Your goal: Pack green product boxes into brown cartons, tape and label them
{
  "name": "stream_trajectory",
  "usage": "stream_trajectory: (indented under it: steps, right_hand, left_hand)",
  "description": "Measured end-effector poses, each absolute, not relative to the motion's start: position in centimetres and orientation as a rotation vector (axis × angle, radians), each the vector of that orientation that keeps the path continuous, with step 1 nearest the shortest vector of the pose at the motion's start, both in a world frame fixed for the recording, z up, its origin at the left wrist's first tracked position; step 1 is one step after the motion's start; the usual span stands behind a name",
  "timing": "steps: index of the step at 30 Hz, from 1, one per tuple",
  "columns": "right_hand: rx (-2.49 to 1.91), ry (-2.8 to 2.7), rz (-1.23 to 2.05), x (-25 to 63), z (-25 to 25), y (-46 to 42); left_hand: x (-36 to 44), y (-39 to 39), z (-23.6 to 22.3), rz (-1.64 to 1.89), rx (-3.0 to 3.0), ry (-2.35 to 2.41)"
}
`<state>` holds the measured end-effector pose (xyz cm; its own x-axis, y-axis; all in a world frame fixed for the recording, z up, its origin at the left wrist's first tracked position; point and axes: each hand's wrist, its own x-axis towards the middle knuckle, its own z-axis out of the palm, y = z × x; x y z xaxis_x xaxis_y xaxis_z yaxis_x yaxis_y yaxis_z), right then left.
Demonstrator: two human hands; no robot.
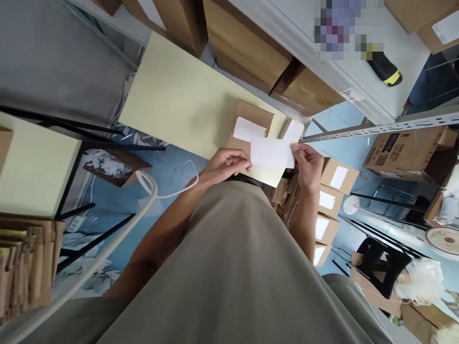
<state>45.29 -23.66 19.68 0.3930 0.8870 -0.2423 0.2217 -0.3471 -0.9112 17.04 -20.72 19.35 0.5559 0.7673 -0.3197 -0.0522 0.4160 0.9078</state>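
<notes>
A blank white paper sheet (272, 153), possibly a label, is held up flat over the table edge in front of me. My right hand (309, 165) pinches its right side between thumb and fingers, near a small yellow-orange mark at the corner. At its lower left corner, the fingertips of my left hand (229, 164) close together on the edge. Just beyond lies a brown cardboard box (254, 111), with a second white sheet (248, 129) on top of it. Another white sheet (294, 129) with a yellow mark lies to the right of the box.
The pale yellow tabletop (179, 91) stretches to the left. Cardboard boxes (247, 43) line its back, under a grey metal shelf (304, 57) bearing a black-and-yellow handle (385, 67). Labelled boxes (328, 200) are stacked at right. A white cable (118, 239) crosses at left.
</notes>
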Motion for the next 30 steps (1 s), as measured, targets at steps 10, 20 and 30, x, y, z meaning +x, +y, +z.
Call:
stream_trajectory:
  steps: [10, 20, 30]
  right_hand:
    - [-1.744, -1.11, 0.988, 42.3, 20.3, -24.1]
    - [-1.687, -1.257, 0.985, 40.2, 22.4, -23.2]
    - [-1.653, -1.285, 1.005, 40.3, 22.4, -22.2]
  left_hand:
    - [13.8, -23.6, 20.0, 0.691, 0.985, 0.885]
    - [11.2, -24.9, 19.6, 0.765, 0.999, 0.929]
    - [10.6, -24.9, 19.0, 0.868, 0.934, 0.856]
